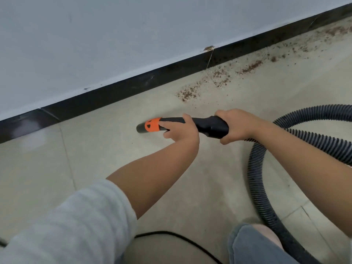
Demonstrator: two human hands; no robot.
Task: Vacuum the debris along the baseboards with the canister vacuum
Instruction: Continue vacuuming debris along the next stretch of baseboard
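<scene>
Debris [219, 79] lies along the baseboard [114, 92], so both hands steady the nozzle [150, 126] low: left hand [181, 128] wraps its tube, right hand [234, 124] grips the handle [211, 126].

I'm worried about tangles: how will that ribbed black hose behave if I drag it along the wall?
The hose probably flexes easily: it already lies in a loose loop on the floor. Its ribs may catch on tile joints. It likely trails wherever the nozzle goes, since both hands hold only that.
</scene>
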